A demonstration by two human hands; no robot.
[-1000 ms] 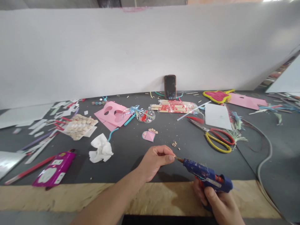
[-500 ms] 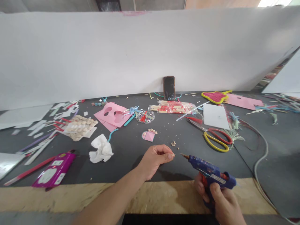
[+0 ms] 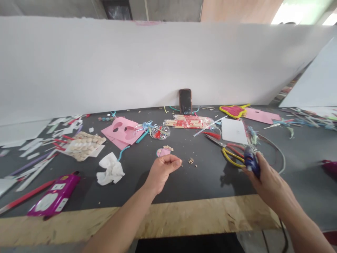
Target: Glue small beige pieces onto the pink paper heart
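Observation:
My left hand (image 3: 163,170) is closed in a pinch above the dark tabletop, with what looks like a tiny tan piece at its fingertips. Just beyond it is a small pink card shape (image 3: 164,151), partly hidden by the hand, with tan pieces (image 3: 168,148) along its upper edge. To the right of the fingertips lies a small cluster of tan pieces (image 3: 191,161). My right hand (image 3: 267,177) grips a blue glue gun (image 3: 251,163), raised over the table beside the scissors (image 3: 233,158); its nozzle is hard to see from this angle.
A crumpled white tissue (image 3: 110,168) and a purple packet (image 3: 55,195) lie left. Pink card masks (image 3: 123,130), a bag of sticks (image 3: 189,121) and a white card (image 3: 234,130) lie farther back. A phone (image 3: 185,101) leans on the white partition (image 3: 158,63). A grey cord (image 3: 283,154) runs at right.
My right hand has swung the glue gun rightward, away from my left hand, and turned it. My left hand, still pinched, has moved closer to the pink card shape. The view has shifted slightly.

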